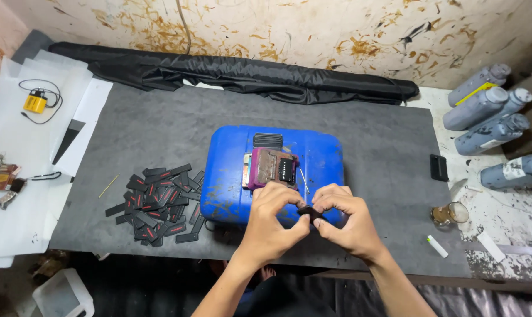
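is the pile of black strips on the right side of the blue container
No, the pile of black strips lies on the grey mat to the left of the blue container.

Obs., head view: two bare forearms enter from bottom edge, no sleeves visible up to frame limit. Left hand (273,220) & right hand (343,220): no gloves, no rings, no watch, no wristband seen. Fingernails short, unpainted as far as res. allows. No marks, tape or bandage on either wrist. Btw. the forearms, low in frame, dark cloth garment (289,296) over the lap, folds faint; colour approx. black, type n/d. Toes of one bare foot (266,273) show just below table edge; no footwear seen.
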